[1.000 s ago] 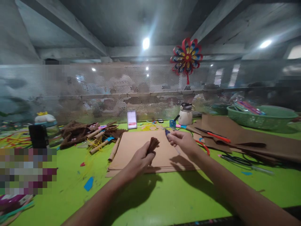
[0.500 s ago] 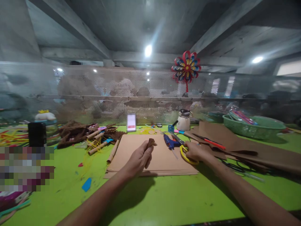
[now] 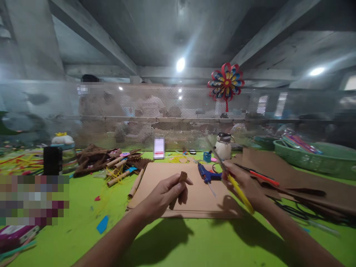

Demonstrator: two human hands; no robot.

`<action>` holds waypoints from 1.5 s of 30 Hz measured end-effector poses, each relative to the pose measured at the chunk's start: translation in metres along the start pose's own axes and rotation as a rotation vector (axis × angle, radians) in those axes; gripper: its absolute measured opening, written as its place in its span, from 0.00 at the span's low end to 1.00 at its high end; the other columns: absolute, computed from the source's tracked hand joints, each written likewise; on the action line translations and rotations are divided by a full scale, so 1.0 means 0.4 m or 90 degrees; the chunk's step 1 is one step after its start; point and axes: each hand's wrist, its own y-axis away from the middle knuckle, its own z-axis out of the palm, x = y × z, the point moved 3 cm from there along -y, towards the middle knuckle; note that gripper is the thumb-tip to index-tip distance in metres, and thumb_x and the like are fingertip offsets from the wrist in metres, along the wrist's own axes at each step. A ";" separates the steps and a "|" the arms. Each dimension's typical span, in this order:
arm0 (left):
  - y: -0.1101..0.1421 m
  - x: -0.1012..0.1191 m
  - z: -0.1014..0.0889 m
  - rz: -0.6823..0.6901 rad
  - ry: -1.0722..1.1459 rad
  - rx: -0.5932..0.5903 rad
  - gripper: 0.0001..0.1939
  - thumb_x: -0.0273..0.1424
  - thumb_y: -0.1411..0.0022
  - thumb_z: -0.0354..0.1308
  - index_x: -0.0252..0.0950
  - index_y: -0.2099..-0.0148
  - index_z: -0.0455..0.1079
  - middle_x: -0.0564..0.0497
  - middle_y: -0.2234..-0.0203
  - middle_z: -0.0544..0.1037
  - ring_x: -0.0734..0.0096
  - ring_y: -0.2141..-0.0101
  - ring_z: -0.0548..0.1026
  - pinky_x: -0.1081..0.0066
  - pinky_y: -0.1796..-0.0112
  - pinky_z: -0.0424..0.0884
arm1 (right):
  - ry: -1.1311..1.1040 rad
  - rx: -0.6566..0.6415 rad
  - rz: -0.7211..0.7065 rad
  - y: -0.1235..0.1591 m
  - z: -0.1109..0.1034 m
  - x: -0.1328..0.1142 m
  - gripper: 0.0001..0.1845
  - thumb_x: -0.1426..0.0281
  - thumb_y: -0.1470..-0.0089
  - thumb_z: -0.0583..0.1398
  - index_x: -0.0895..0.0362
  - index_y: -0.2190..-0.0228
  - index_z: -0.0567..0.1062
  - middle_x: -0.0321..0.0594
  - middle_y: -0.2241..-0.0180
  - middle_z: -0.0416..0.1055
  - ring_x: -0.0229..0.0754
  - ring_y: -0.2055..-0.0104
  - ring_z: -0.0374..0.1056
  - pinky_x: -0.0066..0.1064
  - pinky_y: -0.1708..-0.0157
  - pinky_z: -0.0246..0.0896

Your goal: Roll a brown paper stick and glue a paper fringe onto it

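A: In the head view, what are the hands holding?
B: The left hand (image 3: pixel 171 191) is closed around a folded brown paper piece (image 3: pixel 183 176), above the brown sheets (image 3: pixel 155 178). The right hand (image 3: pixel 241 181) is closed on the scissors (image 3: pixel 238 191), raised near the sheets' right side and blurred; I can't tell how far apart the blades are.
A: Anything in the way?
B: A blue glue gun (image 3: pixel 207 175) lies on the sheets between the hands, partly behind the right one. Beyond it stand a blue pot (image 3: pixel 207 157) and a pale jug (image 3: pixel 223 149).
A: And to the sides?
B: On the right, a red-handled tool (image 3: pixel 264 178) lies on dark brown paper (image 3: pixel 294 174), with a green basket (image 3: pixel 311 159) behind. Left of the sheets are paper rolls (image 3: pixel 136 183) tangled with yellow strands (image 3: pixel 118 176), and a blue scrap (image 3: pixel 102 224) on the green counter (image 3: pixel 80 218).
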 end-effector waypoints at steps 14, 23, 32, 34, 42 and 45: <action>-0.005 -0.013 0.014 -0.028 -0.118 -0.066 0.12 0.36 0.36 0.43 0.33 0.62 0.62 0.54 0.77 0.62 0.79 0.76 0.59 0.75 0.75 0.58 | 0.021 -0.180 -0.120 0.050 0.029 -0.100 0.21 0.66 0.53 0.61 0.51 0.55 0.67 0.43 0.60 0.62 0.44 0.59 0.59 0.38 0.60 0.61; -0.004 -0.014 0.017 -0.031 -0.158 -0.066 0.15 0.37 0.36 0.43 0.34 0.70 0.61 0.54 0.76 0.62 0.78 0.76 0.60 0.75 0.74 0.58 | 0.029 -0.205 -0.125 0.056 0.034 -0.094 0.21 0.64 0.53 0.62 0.50 0.55 0.68 0.43 0.62 0.62 0.44 0.61 0.59 0.35 0.64 0.61; -0.008 -0.011 0.022 -0.013 -0.165 -0.032 0.16 0.38 0.37 0.43 0.34 0.73 0.59 0.55 0.77 0.59 0.78 0.77 0.57 0.74 0.74 0.57 | 0.026 -0.200 -0.123 0.059 0.037 -0.098 0.22 0.64 0.52 0.61 0.51 0.53 0.68 0.42 0.64 0.62 0.41 0.63 0.60 0.33 0.64 0.61; -0.007 -0.012 0.021 -0.026 -0.168 -0.030 0.16 0.39 0.37 0.43 0.34 0.72 0.58 0.56 0.78 0.59 0.78 0.77 0.57 0.74 0.75 0.56 | 0.035 -0.196 -0.131 0.058 0.035 -0.098 0.21 0.65 0.52 0.61 0.51 0.53 0.68 0.42 0.65 0.62 0.41 0.64 0.60 0.33 0.64 0.60; -0.003 -0.021 0.018 -0.035 -0.148 -0.028 0.15 0.39 0.36 0.43 0.35 0.71 0.57 0.56 0.79 0.59 0.77 0.77 0.56 0.74 0.75 0.55 | 0.045 -0.160 -0.154 0.057 0.037 -0.094 0.22 0.63 0.52 0.61 0.51 0.54 0.69 0.43 0.65 0.64 0.42 0.64 0.60 0.33 0.65 0.60; -0.002 -0.022 0.017 -0.035 -0.148 -0.032 0.15 0.39 0.36 0.43 0.35 0.71 0.57 0.56 0.78 0.58 0.78 0.77 0.56 0.74 0.74 0.55 | 0.057 -0.169 -0.146 0.058 0.037 -0.095 0.21 0.61 0.51 0.59 0.52 0.54 0.69 0.43 0.64 0.64 0.42 0.64 0.61 0.34 0.64 0.60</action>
